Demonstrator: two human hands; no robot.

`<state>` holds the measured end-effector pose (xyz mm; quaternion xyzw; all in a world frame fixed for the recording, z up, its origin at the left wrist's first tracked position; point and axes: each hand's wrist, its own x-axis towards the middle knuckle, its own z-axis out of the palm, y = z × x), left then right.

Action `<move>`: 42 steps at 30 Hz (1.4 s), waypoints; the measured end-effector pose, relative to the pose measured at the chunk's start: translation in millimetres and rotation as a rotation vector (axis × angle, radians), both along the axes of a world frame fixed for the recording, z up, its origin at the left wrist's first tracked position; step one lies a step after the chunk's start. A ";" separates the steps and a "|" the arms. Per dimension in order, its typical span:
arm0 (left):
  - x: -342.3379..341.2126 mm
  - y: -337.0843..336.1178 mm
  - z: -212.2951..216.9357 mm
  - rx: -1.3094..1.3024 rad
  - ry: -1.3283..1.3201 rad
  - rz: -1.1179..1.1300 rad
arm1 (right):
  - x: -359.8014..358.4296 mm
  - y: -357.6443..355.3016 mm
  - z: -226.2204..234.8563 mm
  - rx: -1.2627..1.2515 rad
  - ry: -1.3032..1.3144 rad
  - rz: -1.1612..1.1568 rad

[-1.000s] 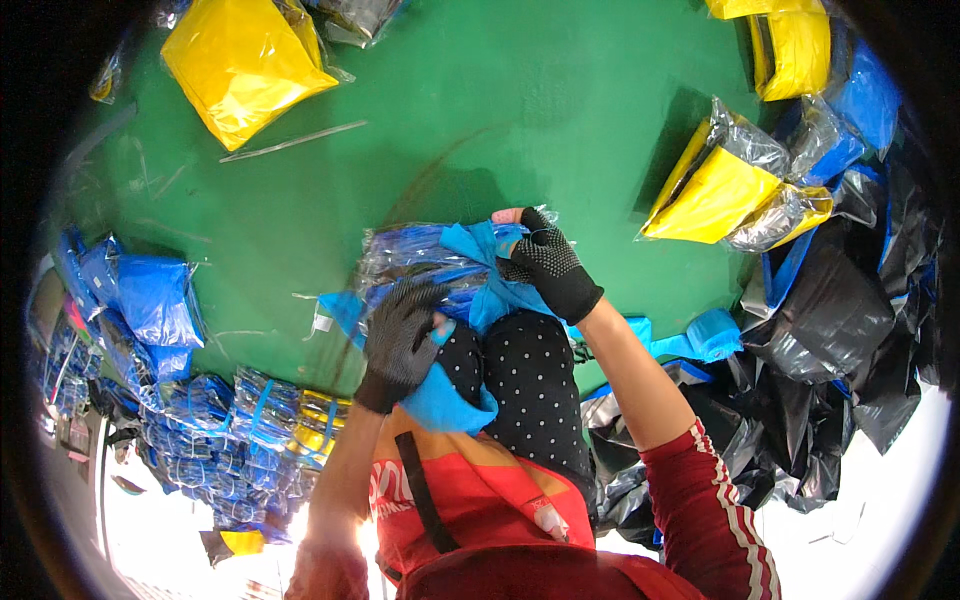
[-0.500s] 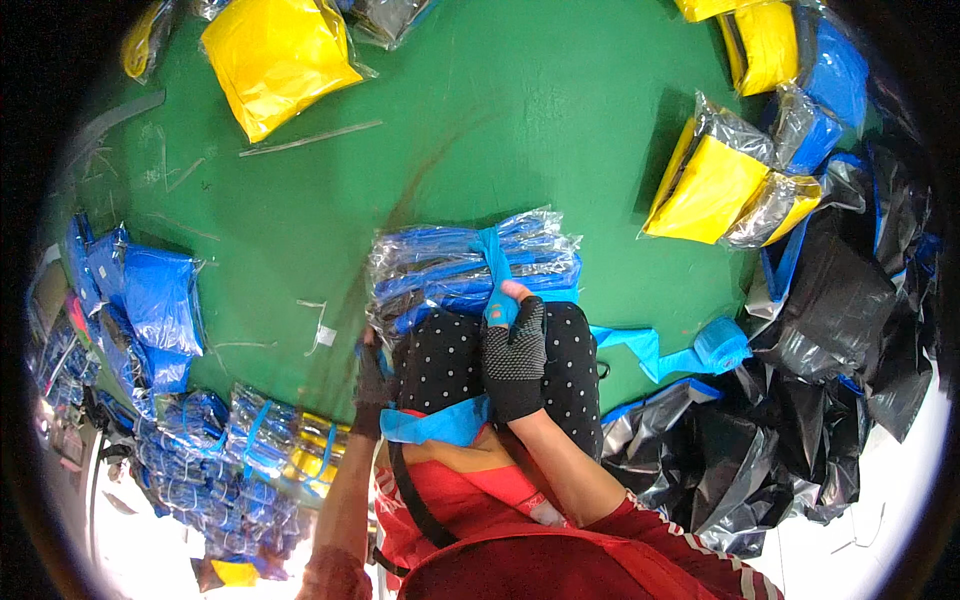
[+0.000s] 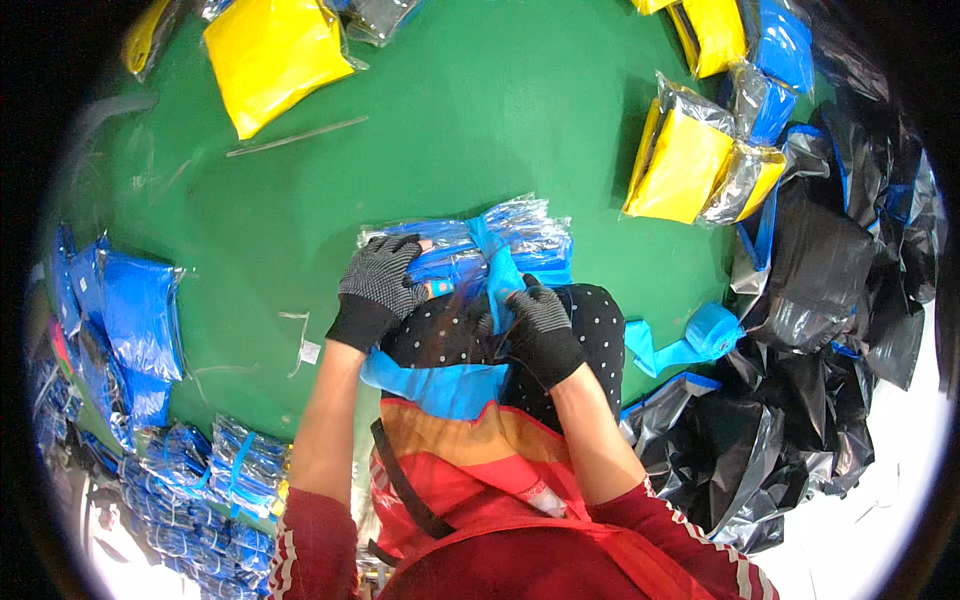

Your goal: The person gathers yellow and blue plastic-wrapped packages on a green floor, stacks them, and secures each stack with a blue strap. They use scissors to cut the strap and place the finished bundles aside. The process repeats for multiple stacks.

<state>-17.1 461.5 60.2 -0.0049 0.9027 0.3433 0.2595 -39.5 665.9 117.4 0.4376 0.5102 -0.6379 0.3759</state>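
Note:
A bundle of flat blue packages in clear plastic (image 3: 545, 240) lies on the green floor against my knees. A light-blue fabric strip (image 3: 490, 245) crosses over it, right of its middle. My left hand (image 3: 383, 282), in a dotted black-and-grey glove, clasps the bundle's left end, with bare fingertips on the plastic. At the bundle's near side, my right hand (image 3: 543, 328) is closed around the strip where it comes down toward my lap. A length of light-blue strip (image 3: 435, 385) lies slack across my lap, partly behind the gloves.
A roll of light-blue strip (image 3: 714, 331) sits right of my knees, its tail trailing toward me. Black sheeting with blue edges (image 3: 815, 270) heaps up at the right. Yellow packages (image 3: 680, 160) stand far right, another yellow package (image 3: 275, 60) far left. Blue packages (image 3: 140, 310) and tied bundles (image 3: 240, 465) line the left.
My left hand has moved up from beside my left thigh onto the bundle's left end. My right hand has shifted slightly right, still on the strip. The bundle looks flatter.

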 end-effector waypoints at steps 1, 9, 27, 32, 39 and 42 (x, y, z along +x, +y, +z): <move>-1.7 0.4 -0.1 0.008 -0.041 -0.001 | -3.6 3.7 -2.0 -0.019 0.064 0.164; -3.2 0.3 -5.6 0.023 0.002 -0.073 | 36.0 5.6 26.6 0.127 0.516 0.494; 152.7 18.3 21.1 0.314 0.236 0.585 | 69.5 0.6 98.7 -0.153 0.835 1.235; 237.2 18.9 13.1 -0.007 -0.804 0.476 | 95.1 -6.0 65.1 -0.076 0.482 0.763; 155.0 46.1 -73.6 0.470 0.166 1.024 | 184.3 78.9 66.1 0.143 0.465 -0.088; 148.5 45.8 -76.6 0.375 0.100 1.028 | 159.2 41.6 98.2 0.147 0.454 0.681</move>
